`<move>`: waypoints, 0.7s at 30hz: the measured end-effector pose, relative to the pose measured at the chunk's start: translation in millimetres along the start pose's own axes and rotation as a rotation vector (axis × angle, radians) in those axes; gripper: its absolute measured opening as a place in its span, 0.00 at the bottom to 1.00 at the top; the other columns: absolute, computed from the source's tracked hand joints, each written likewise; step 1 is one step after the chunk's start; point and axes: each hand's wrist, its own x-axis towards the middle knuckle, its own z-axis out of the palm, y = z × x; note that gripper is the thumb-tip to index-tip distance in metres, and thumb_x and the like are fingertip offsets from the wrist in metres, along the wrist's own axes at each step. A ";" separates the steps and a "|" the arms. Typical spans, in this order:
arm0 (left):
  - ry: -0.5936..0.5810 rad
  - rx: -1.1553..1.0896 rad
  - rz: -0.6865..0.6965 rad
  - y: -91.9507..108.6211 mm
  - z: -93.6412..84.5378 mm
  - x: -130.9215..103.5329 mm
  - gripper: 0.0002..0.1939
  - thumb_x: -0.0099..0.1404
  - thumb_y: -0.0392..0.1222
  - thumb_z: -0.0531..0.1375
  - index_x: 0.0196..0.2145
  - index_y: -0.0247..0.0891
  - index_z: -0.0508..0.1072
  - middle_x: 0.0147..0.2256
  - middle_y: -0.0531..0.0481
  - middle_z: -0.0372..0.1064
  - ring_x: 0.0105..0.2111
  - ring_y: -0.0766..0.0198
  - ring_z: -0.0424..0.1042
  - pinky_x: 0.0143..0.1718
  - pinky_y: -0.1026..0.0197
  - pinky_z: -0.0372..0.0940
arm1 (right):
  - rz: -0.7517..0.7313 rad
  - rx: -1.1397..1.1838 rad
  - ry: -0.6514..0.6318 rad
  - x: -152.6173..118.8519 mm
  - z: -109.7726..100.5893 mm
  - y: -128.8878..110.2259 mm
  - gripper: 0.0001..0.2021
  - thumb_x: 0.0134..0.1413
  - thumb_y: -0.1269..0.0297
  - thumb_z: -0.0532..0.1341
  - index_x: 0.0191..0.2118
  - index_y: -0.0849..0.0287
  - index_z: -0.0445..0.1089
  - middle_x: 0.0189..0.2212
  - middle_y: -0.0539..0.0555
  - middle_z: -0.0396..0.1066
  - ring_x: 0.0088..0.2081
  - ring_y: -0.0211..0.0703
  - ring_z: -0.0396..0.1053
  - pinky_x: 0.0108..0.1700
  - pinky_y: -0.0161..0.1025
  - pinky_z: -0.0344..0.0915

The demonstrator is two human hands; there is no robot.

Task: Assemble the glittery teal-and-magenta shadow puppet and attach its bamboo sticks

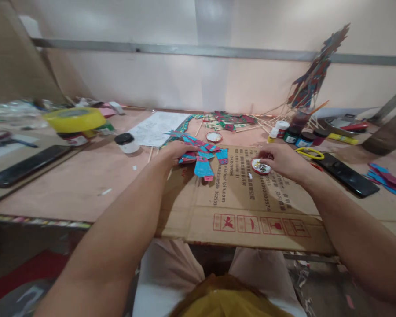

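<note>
My left hand [178,153] is closed on a blue and pink painted paper figure [203,166], whose pieces spread to the right above the cardboard. At the right, the fingers of my right hand [273,157] are pinched together at a small round lid [260,166] holding tiny bits. Whether a bit is between those fingers is too small to tell. Printed cardboard [231,198] lies under both hands. Another round lid [214,137] lies behind the figure.
Painted pieces on sticks [231,121] lie at the back. Paint jars [305,139], yellow-handled scissors [309,153] and a black phone [348,175] are on the right. A black-capped jar [127,143], yellow tape [74,119] and a dark flat device [26,165] are left.
</note>
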 end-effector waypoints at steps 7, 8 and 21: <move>-0.068 -0.132 0.213 -0.3 15.1 -3.8 0.07 0.54 0.35 0.67 0.27 0.37 0.71 0.25 0.48 0.74 0.23 0.65 0.72 0.27 0.62 0.71 | 0.171 0.597 0.207 9.7 40.9 -52.9 0.07 0.55 0.62 0.61 0.37 0.60 0.73 0.36 0.55 0.75 0.36 0.41 0.69 0.37 0.37 0.63; -0.084 -0.166 0.266 -0.6 18.3 -5.2 0.07 0.55 0.37 0.67 0.28 0.37 0.71 0.26 0.49 0.74 0.24 0.65 0.72 0.28 0.61 0.71 | 0.203 0.699 0.181 13.2 45.5 -58.5 0.08 0.54 0.62 0.62 0.37 0.60 0.72 0.37 0.55 0.75 0.36 0.41 0.69 0.38 0.36 0.64; -0.205 -0.210 0.434 3.7 43.9 -29.0 0.09 0.56 0.42 0.66 0.29 0.37 0.69 0.27 0.50 0.73 0.27 0.65 0.72 0.33 0.61 0.70 | 0.394 1.450 0.124 39.8 54.5 -83.6 0.10 0.41 0.68 0.68 0.34 0.60 0.72 0.28 0.49 0.75 0.26 0.36 0.69 0.29 0.33 0.67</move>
